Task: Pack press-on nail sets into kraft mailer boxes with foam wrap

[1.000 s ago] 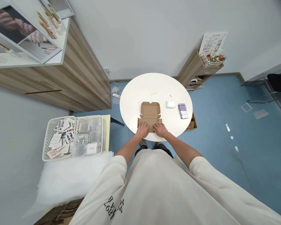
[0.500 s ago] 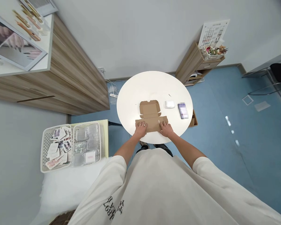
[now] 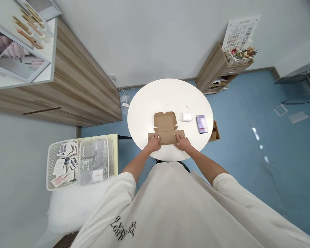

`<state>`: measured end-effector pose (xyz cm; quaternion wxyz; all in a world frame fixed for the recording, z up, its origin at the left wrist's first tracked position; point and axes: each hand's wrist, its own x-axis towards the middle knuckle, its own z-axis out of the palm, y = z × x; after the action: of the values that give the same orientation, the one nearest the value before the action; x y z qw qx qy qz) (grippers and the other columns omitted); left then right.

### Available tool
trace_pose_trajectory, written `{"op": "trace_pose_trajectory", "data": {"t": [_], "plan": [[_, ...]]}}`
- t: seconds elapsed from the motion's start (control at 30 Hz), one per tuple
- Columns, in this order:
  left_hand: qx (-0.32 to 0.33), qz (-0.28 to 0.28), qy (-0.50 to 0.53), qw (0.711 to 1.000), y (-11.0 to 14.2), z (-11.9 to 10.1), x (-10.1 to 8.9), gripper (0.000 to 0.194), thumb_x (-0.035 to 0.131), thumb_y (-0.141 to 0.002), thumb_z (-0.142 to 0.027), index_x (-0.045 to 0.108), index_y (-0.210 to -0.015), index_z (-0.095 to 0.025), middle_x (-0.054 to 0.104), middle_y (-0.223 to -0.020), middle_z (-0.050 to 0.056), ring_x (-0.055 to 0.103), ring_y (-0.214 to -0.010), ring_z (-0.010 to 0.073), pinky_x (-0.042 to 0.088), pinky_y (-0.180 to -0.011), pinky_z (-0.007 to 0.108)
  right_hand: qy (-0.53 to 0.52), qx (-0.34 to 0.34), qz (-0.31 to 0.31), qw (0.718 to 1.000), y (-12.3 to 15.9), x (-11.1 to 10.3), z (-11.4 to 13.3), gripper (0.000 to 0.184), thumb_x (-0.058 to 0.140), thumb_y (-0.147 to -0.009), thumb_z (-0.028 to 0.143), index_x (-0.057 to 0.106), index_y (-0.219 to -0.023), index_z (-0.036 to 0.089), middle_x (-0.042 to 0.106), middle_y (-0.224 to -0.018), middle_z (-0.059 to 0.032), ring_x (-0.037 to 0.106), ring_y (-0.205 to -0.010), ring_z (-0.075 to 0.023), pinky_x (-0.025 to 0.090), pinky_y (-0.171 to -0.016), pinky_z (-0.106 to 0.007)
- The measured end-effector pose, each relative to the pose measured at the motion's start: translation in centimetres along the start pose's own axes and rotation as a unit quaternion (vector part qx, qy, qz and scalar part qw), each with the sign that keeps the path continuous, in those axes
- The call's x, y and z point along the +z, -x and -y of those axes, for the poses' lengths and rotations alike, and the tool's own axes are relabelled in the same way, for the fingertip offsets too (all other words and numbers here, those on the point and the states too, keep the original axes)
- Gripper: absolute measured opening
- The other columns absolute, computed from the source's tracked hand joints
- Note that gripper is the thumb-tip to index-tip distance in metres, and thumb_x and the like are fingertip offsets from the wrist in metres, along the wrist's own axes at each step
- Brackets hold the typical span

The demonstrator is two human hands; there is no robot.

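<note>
A brown cardboard box (image 3: 165, 121), unfolded nearly flat, lies on the white round table (image 3: 144, 96) in front of me. My left hand (image 3: 154, 142) grips its near left end, fingers bent over the side flap. At the near right end my right hand (image 3: 183, 142) holds the other side flap in the same way. Both hands partly cover the near panel. Right of the box sits a small white packet (image 3: 186, 117). Beyond that lies a purple and white packet (image 3: 202, 124), its print blurred out. A thin dark item (image 3: 187, 106) rests farther back.
To my left, white baskets hold nail-design cards (image 3: 64, 163) and clear plastic boxes (image 3: 95, 156). A wooden cabinet (image 3: 88, 86) stands behind them. A small shelf unit (image 3: 214, 69) with a flower basket (image 3: 240, 55) is at the back right. Under the table's right edge is a carton (image 3: 215, 131).
My view has shifted slightly. Both hands stay on the near flaps of the cardboard box, with barely any movement of the fingers.
</note>
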<state>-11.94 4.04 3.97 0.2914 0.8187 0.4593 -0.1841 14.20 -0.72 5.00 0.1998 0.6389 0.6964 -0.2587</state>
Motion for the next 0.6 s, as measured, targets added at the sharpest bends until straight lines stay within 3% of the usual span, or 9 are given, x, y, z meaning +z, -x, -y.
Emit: {"op": "trace_pose_trajectory", "data": {"t": [0.2, 0.3, 0.4, 0.47, 0.6], "plan": [[0.03, -0.043, -0.036, 0.998, -1.2, -1.7, -0.5, 0.05, 0.056, -0.091, -0.031, 0.046, -0.139, -0.022, 0.048, -0.145, 0.016, 0.04, -0.139, 0.0337, 0.018, -0.118, 0.059, -0.018, 0.005, 0.005, 1.0, -0.8, -1.0, -0.2, 0.061, 0.042, -0.101, 0.048, 0.032, -0.151, 0.017, 0.061, -0.13, -0.0206, 0.06, -0.116, -0.0336, 0.04, -0.092, -0.041], [0.049, -0.048, -0.025, 0.997, -2.4, -2.8, -0.4, 0.042, 0.055, -0.093, -0.028, 0.049, -0.134, -0.019, 0.053, -0.138, 0.016, 0.048, -0.133, 0.0301, 0.033, -0.113, 0.048, -0.007, 0.001, 0.007, 1.0, -1.0, -1.4, 0.0, 0.056, 0.044, -0.1, 0.05, 0.041, -0.145, 0.017, 0.062, -0.129, -0.0202, 0.058, -0.117, -0.034, 0.039, -0.095, -0.043], [0.025, -0.029, -0.005, 0.999, -3.3, -3.2, -0.6, 0.035, 0.05, -0.097, -0.026, 0.052, -0.131, -0.018, 0.057, -0.131, 0.015, 0.056, -0.123, 0.0286, 0.045, -0.101, 0.042, -0.006, -0.003, 0.002, 1.0, -1.5, -2.2, 0.1, 0.052, 0.04, -0.1, 0.054, 0.049, -0.138, 0.019, 0.061, -0.13, -0.0187, 0.055, -0.12, -0.0343, 0.039, -0.097, -0.045], [0.016, -0.023, -0.002, 1.0, -3.6, -3.3, -0.9, 0.032, 0.048, -0.098, -0.024, 0.053, -0.128, -0.018, 0.059, -0.129, 0.015, 0.059, -0.119, 0.0288, 0.046, -0.1, 0.042, -0.015, 0.001, -0.034, 0.999, -2.4, -3.1, 0.1, 0.048, 0.036, -0.102, 0.05, 0.053, -0.134, 0.019, 0.059, -0.132, -0.0189, 0.053, -0.122, -0.0342, 0.04, -0.096, -0.046], [0.012, -0.001, 0.006, 1.0, -3.3, -3.3, -1.1, 0.033, 0.049, -0.097, -0.022, 0.053, -0.129, -0.017, 0.061, -0.126, 0.016, 0.062, -0.113, 0.0291, 0.048, -0.096, 0.043, -0.065, 0.053, -0.163, 0.983, -5.7, -5.2, -0.3, 0.045, 0.037, -0.099, 0.033, 0.056, -0.137, 0.016, 0.049, -0.143, -0.022, 0.048, -0.125, -0.0367, 0.041, -0.1, -0.051]]}}
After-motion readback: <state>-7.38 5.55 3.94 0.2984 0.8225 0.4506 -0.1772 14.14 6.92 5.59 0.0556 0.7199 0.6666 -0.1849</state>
